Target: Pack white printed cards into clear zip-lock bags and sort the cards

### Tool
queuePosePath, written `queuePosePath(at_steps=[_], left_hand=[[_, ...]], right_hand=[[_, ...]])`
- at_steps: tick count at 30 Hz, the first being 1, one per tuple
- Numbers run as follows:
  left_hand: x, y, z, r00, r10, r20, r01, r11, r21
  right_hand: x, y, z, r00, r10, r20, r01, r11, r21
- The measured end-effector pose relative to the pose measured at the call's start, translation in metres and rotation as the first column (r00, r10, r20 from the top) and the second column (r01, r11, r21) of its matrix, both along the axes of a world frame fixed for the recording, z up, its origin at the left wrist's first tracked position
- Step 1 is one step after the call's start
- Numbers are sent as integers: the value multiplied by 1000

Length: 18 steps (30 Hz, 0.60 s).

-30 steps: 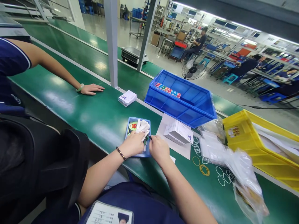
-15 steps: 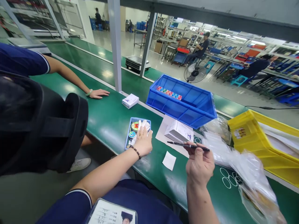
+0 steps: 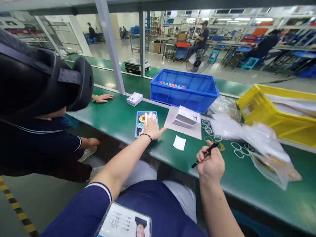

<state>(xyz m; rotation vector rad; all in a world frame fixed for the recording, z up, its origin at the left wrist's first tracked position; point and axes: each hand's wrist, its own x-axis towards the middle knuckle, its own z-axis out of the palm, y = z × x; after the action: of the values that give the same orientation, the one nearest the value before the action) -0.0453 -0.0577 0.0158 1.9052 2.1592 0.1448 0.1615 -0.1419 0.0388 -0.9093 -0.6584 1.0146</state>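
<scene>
My right hand (image 3: pixel 211 164) is closed around a black pen (image 3: pixel 204 154), held just above the green bench (image 3: pixel 118 118), tip pointing down-left. My left hand (image 3: pixel 152 129) lies flat with fingers spread on a small blue tray (image 3: pixel 137 124) that holds white cloth and round tape rolls. Between the hands lies a small white paper slip (image 3: pixel 179 143). A stack of white booklets (image 3: pixel 185 116) sits on a grey sheet (image 3: pixel 195 131) beyond it.
A blue bin (image 3: pixel 184 89) and a yellow bin (image 3: pixel 278 112) stand at the back. Rubber bands (image 3: pixel 237 149) and plastic bags (image 3: pixel 261 141) lie to the right. A co-worker with a black headset (image 3: pixel 41 85) leans in at left, a hand (image 3: pixel 103 97) on the bench beside a white card stack (image 3: pixel 134 98).
My right hand drew the pen out of the tray and pulled it back toward me, turning it upright. My left hand stayed on the tray. The co-worker's head moved closer.
</scene>
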Motion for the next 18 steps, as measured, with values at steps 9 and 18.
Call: queuePosePath(at_steps=[9,18], left_hand=[[-11,-10,20,1000,-13,16,9,972,235],[-5,-103,73,823,-514,-243,526,526,668]], right_hand=[[46,-64,-22,1000,-29,-3,29,999,-24],[37,-97,-33,836,321,445,-280,947,-158]])
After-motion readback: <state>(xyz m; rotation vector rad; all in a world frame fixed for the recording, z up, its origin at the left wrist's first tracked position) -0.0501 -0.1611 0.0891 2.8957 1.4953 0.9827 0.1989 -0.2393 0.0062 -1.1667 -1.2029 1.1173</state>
